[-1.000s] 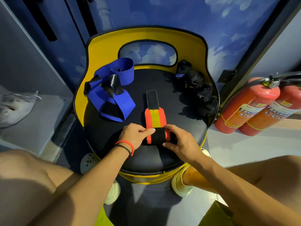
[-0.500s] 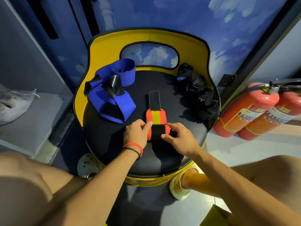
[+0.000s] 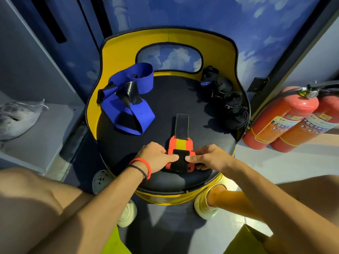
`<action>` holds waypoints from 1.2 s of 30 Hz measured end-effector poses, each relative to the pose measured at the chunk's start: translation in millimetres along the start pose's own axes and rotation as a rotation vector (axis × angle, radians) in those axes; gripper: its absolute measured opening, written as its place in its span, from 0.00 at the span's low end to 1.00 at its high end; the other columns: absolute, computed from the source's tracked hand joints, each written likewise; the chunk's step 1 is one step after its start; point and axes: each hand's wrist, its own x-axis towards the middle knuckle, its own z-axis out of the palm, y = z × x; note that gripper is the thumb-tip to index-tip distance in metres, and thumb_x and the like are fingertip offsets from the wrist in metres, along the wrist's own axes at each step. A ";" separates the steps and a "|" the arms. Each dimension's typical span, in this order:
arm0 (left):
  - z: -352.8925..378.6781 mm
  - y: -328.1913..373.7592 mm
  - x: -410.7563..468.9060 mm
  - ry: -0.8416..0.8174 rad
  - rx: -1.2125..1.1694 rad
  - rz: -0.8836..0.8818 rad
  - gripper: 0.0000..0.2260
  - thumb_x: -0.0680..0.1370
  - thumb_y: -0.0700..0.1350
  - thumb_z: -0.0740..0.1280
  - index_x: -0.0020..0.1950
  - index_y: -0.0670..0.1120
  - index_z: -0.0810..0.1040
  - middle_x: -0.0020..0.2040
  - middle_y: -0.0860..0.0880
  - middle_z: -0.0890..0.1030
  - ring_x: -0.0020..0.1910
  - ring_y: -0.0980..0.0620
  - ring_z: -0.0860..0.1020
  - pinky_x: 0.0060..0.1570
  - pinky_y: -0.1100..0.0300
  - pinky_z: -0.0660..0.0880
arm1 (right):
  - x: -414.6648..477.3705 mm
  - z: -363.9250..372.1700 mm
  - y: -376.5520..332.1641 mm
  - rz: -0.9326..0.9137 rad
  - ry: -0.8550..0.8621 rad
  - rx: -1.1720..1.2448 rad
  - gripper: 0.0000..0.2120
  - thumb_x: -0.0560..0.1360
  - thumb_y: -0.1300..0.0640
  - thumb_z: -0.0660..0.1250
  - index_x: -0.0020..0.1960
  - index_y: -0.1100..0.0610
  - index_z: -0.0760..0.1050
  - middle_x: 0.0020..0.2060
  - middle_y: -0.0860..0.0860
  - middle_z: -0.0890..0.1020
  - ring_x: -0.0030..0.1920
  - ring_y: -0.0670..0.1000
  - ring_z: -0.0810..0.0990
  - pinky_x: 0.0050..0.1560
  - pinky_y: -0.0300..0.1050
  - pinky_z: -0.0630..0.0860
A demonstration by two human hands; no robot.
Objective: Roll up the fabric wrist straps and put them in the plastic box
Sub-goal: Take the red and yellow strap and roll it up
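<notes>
An orange and yellow wrist strap lies on the black seat of a yellow chair, its near end wound into a roll with a black patch on top. My left hand grips the roll's left side and my right hand grips its right side, thumbs on the black patch. The strap's black tab end lies flat farther away. Loose blue straps lie at the seat's back left. Several black rolled straps sit at the back right. No plastic box is in view.
Two red fire extinguishers lean at the right of the chair. A grey shelf with a plastic bag stands to the left. My knees and shoes are below the seat's front edge.
The roll has grown and moved away from me along the strap, leaving less orange and yellow strap flat. Both hands moved with it.
</notes>
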 end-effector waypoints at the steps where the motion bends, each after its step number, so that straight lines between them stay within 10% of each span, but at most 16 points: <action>1: -1.4 3.1 1.9 -0.009 0.015 -0.013 0.25 0.74 0.60 0.72 0.29 0.47 0.66 0.27 0.50 0.66 0.28 0.51 0.67 0.33 0.59 0.63 | -0.3 -0.3 -1.9 0.010 0.009 0.009 0.15 0.73 0.46 0.76 0.51 0.56 0.84 0.46 0.58 0.87 0.46 0.57 0.85 0.57 0.56 0.82; 6: -2.2 14.4 21.3 -0.011 -0.071 -0.124 0.24 0.73 0.62 0.72 0.29 0.48 0.67 0.28 0.50 0.71 0.30 0.50 0.73 0.36 0.56 0.74 | 5.0 9.7 0.4 0.014 0.234 0.015 0.25 0.70 0.38 0.75 0.55 0.55 0.74 0.48 0.53 0.83 0.45 0.55 0.85 0.48 0.53 0.84; 12: 7.0 14.3 26.0 0.021 -0.226 -0.109 0.19 0.76 0.59 0.71 0.40 0.43 0.77 0.39 0.45 0.76 0.40 0.46 0.76 0.55 0.43 0.80 | 5.3 28.4 15.9 -0.573 0.535 -0.323 0.08 0.80 0.49 0.69 0.52 0.53 0.78 0.48 0.47 0.75 0.47 0.45 0.74 0.50 0.42 0.74; 18: 11.7 17.0 32.8 0.217 -0.366 -0.059 0.11 0.73 0.55 0.76 0.44 0.49 0.81 0.41 0.52 0.82 0.43 0.52 0.80 0.39 0.59 0.73 | 3.3 26.6 26.2 -0.589 0.448 -0.649 0.34 0.69 0.41 0.77 0.69 0.53 0.71 0.62 0.48 0.74 0.59 0.52 0.74 0.58 0.49 0.77; 29: -0.6 4.2 23.3 -0.008 -0.246 0.132 0.23 0.73 0.54 0.76 0.66 0.50 0.79 0.62 0.53 0.77 0.57 0.56 0.76 0.51 0.64 0.71 | 25.9 -8.9 -0.2 -0.413 0.222 -0.616 0.33 0.69 0.35 0.75 0.68 0.52 0.77 0.49 0.48 0.78 0.50 0.50 0.76 0.47 0.43 0.73; 36: 0.9 -16.5 9.0 -0.161 -0.311 0.179 0.16 0.73 0.50 0.77 0.59 0.52 0.83 0.50 0.53 0.85 0.51 0.55 0.83 0.56 0.51 0.81 | 17.7 -18.0 -2.0 -0.353 -0.033 -0.522 0.27 0.66 0.33 0.76 0.58 0.48 0.83 0.47 0.46 0.84 0.46 0.46 0.81 0.48 0.42 0.77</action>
